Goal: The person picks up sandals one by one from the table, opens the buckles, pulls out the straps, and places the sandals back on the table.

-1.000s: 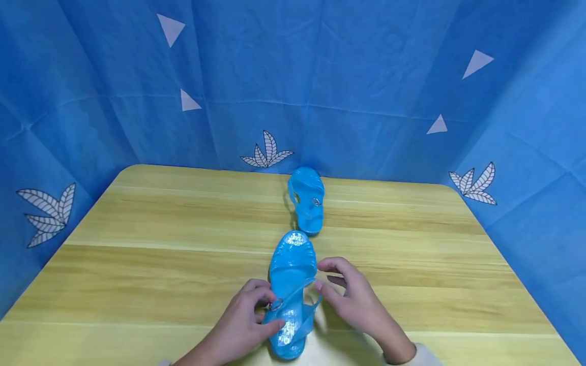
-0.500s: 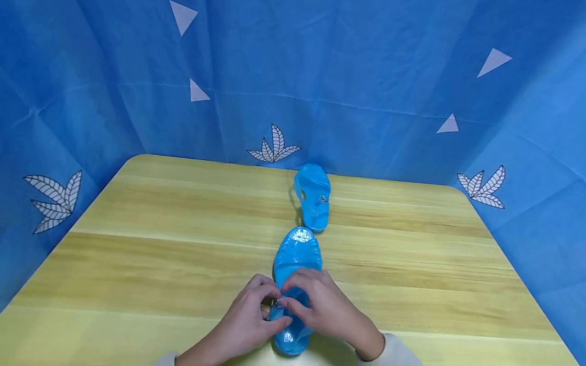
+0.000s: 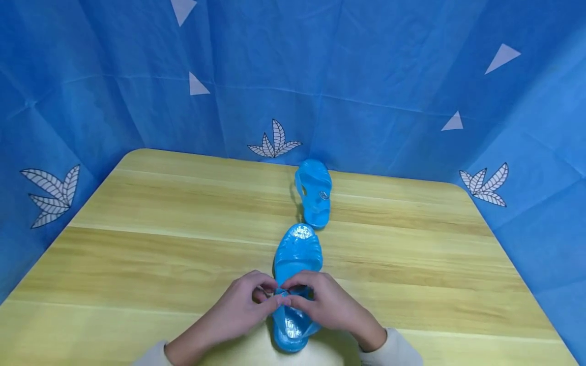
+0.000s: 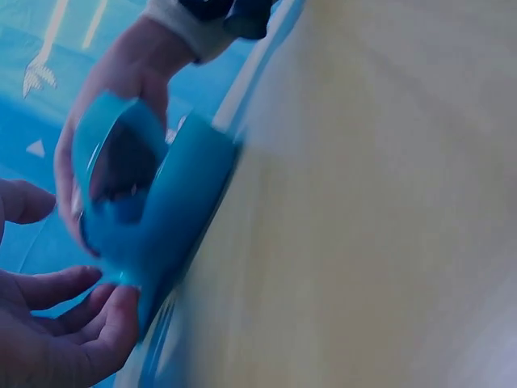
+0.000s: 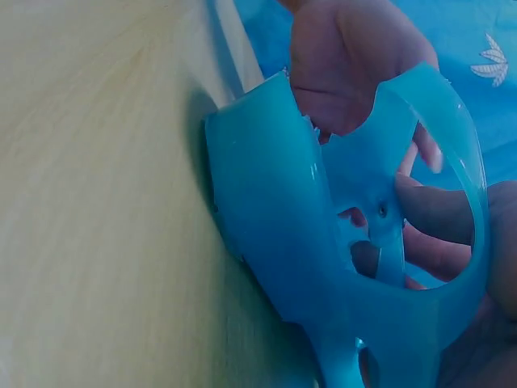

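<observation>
A glossy blue sandal (image 3: 299, 256) lies on the table with its toe pointing away. Over its left side, my two hands meet at the ankle strap and buckle. My left hand (image 3: 242, 305) pinches the strap's buckle side between thumb and fingers. From the other side, my right hand (image 3: 327, 300) holds the strap's free end, thumb tip close against the left thumb. Fingers hide most of the buckle in the head view. In the right wrist view the heel part (image 5: 266, 194) stands on the table, the strap (image 5: 468, 170) arching beside it.
Beyond this sandal, a matching blue sandal (image 3: 316, 190) with a silver buckle lies near the table's far edge, its strap across it. The wooden table (image 3: 160, 244) is enclosed by a blue cloth (image 3: 366, 76) printed with white leaves and triangles.
My right hand has come left from the sandal's right side, bringing the strap across to the buckle. My left hand stays at the buckle side, its thumb now up against the right thumb.
</observation>
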The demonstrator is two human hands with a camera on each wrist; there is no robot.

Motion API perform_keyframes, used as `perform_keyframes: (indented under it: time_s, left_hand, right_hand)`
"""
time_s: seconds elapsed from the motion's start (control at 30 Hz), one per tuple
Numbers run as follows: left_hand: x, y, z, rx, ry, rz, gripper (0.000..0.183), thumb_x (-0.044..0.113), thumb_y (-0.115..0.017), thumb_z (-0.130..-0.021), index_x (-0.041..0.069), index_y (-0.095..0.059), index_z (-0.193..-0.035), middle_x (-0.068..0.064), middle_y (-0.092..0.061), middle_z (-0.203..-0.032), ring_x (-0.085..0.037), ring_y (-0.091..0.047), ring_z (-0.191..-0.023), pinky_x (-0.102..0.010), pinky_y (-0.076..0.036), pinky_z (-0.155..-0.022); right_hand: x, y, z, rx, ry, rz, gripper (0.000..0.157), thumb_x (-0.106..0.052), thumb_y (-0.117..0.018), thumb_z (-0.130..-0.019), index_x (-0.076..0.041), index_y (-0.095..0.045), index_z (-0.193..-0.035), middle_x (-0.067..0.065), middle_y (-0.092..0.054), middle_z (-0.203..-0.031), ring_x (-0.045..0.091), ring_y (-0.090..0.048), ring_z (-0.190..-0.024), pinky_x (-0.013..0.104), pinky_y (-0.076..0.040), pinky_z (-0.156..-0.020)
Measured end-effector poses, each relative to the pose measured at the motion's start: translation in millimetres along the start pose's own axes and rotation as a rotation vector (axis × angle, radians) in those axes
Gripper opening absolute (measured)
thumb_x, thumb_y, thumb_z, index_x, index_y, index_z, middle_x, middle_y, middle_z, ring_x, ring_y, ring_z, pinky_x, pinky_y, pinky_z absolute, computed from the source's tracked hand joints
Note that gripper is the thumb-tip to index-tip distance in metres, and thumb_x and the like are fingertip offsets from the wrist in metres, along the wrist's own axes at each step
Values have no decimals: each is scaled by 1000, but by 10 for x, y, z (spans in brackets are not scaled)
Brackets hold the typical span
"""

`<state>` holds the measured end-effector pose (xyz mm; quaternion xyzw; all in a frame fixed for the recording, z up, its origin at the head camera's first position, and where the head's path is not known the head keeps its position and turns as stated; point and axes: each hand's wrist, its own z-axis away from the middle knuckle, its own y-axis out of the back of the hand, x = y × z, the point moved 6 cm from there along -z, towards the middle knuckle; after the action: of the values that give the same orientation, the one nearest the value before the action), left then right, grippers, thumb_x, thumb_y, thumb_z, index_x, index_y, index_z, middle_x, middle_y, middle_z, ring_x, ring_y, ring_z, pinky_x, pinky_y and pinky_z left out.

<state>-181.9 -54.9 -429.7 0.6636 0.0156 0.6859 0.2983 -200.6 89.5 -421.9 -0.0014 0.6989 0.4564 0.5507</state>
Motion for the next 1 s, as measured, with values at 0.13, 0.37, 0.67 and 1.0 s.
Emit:
perform_keyframes:
  time_s: [0.13, 0.37, 0.67, 1.0]
  left_hand:
    - [-59, 52, -7, -62, -7, 89, 18, 19, -59, -91, 2, -61, -89, -2, -58, -71, -11, -53, -60, -23, -45, -52]
    - [-169, -39, 4, -238, 80, 315, 17, 12, -55, -91, -4, -60, -86, -7, -58, -70, -14, -54, -58, -23, -47, -52]
    - [-218, -131, 7, -307, 131, 473, 19, 15, -56, -93, -3, -57, -84, -5, -59, -70, -10, -54, -57, -20, -47, -50]
    - [-260, -188, 15, -339, 146, 672, 13, 13, -57, -92, 3, -54, -84, 0, -55, -70, -7, -52, -58, -17, -43, -51]
  right_hand:
    - [28, -11, 2, -28, 2, -43, 29, -33, -60, -92, -13, -68, -111, -7, -67, -106, 7, -59, -101, 25, -49, -87]
    - [70, -14, 21, -86, 22, -118, 26, -29, -57, -94, -15, -67, -114, -6, -63, -104, 8, -56, -96, 24, -48, -82]
    - [102, -33, 12, -102, -1, -166, 20, -26, -58, -93, -17, -65, -110, -9, -64, -104, 10, -54, -100, 26, -46, -88]
    - [162, -36, 8, -105, -10, -234, 17, -24, -59, -93, -18, -66, -108, -6, -64, -103, 12, -54, -100, 26, -45, -88]
